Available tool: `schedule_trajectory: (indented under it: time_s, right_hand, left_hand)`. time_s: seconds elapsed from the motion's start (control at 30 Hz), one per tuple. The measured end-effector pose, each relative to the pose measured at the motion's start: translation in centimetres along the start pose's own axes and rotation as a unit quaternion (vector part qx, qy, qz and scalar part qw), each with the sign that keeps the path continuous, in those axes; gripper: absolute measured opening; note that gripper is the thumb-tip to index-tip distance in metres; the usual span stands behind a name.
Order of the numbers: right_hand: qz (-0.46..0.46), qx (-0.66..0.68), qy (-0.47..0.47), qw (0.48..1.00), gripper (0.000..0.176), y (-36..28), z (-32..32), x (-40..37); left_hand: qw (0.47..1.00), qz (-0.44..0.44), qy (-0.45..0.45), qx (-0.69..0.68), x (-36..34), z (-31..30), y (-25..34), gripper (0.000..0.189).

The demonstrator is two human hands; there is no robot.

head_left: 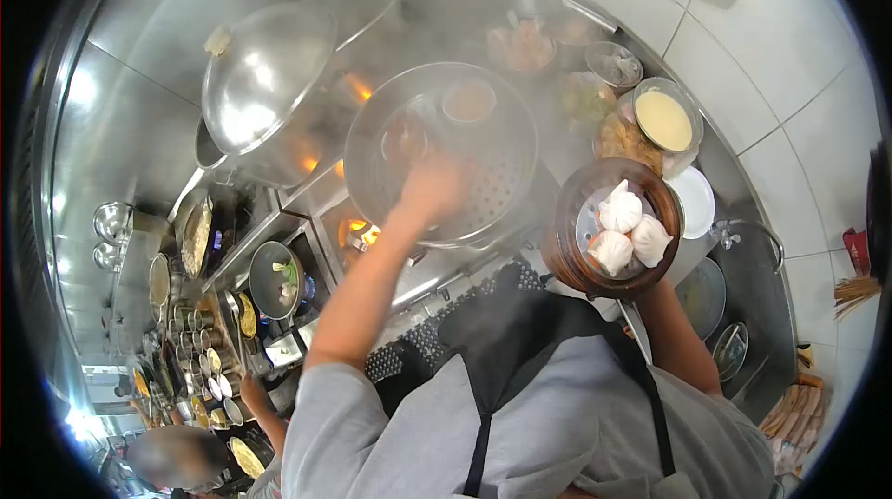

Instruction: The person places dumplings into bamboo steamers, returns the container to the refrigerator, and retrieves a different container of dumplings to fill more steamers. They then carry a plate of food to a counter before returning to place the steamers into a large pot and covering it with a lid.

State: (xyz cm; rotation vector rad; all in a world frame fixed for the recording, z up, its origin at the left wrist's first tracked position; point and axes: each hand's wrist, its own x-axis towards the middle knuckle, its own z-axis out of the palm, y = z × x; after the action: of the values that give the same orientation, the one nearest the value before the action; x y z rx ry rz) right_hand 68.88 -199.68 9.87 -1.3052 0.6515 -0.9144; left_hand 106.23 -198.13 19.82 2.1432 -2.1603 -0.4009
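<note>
My left hand [432, 190] reaches down into a wide metal steamer pan [497, 185] with a perforated base; motion and steam smear its fingers. Just beyond the fingers sits a small dark-filled bowl [406, 135], and a second small bowl [469, 101] stands near the pan's far side. On the right, my right arm [676, 327] holds up a round brown steamer basket [567, 257] from below, the hand itself hidden underneath. Three white pleated dumplings [620, 208] rest inside the basket.
Flames burn beside the pan, near a big domed lid [269, 76]. Behind the basket are a bowl of pale yellow liquid [662, 120], a white plate [690, 202] and a tap [729, 235]. Leftward, a frying pan [274, 281] sits over flame; another person's arm [265, 415] is lower left.
</note>
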Motion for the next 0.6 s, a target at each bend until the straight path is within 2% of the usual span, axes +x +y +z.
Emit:
schedule_trajectory:
  time_s: [0.1, 0.17, 0.2, 0.3, 0.4, 0.43, 0.5, 0.53, 0.57, 0.6]
  right_hand:
    - [0.0, -0.004, -0.013, 1.0, 0.043, 0.3, -0.1, -0.2]
    - [-0.001, -0.005, -0.017, 1.0, 0.043, 0.5, -0.2, -0.7]
    - [-0.002, -0.008, -0.019, 1.0, 0.043, 0.5, -0.3, -1.0]
    - [-0.007, -0.017, -0.021, 1.0, 0.043, 0.6, -0.8, -1.8]
    - [-0.018, -0.041, -0.035, 0.998, 0.043, 0.9, -1.0, -2.3]
    - [-0.026, -0.06, -0.044, 0.997, 0.043, 0.9, -1.1, -2.2]
    - [-0.043, -0.1, -0.063, 0.992, 0.044, 0.9, -1.2, -2.0]
    - [-0.044, -0.107, -0.069, 0.991, 0.044, 1.0, -1.1, -1.8]
    - [-0.034, -0.095, -0.075, 0.992, 0.044, 1.2, -0.9, -1.7]
    - [0.058, 0.074, -0.064, 0.994, 0.046, 0.1, 0.4, -1.3]
  left_hand:
    - [0.969, 0.105, -0.149, 0.165, 2.9, 0.7, -1.9, 0.029]
    - [0.959, 0.139, -0.105, 0.222, 3.2, 5.5, -4.4, 0.028]
    - [0.952, 0.155, -0.083, 0.25, 2.9, 5.8, -4.1, 0.028]
    - [0.928, 0.14, -0.224, 0.262, 3.3, 4.7, -4.0, 0.029]
    - [0.91, 0.177, -0.089, 0.364, 2.2, 4.5, -6.1, 0.026]
    - [0.949, 0.109, -0.087, 0.283, 1.9, 3.2, -4.4, 0.027]
    - [0.99, -0.023, -0.087, 0.11, -0.5, -1.5, 1.3, 0.032]
    - [0.984, -0.085, -0.092, -0.13, -2.2, -1.7, 3.1, 0.041]
    - [0.916, -0.144, -0.092, -0.363, -4.4, -1.4, 4.8, 0.05]
    - [0.874, -0.141, -0.091, -0.457, -6.4, -0.5, 7.3, 0.056]
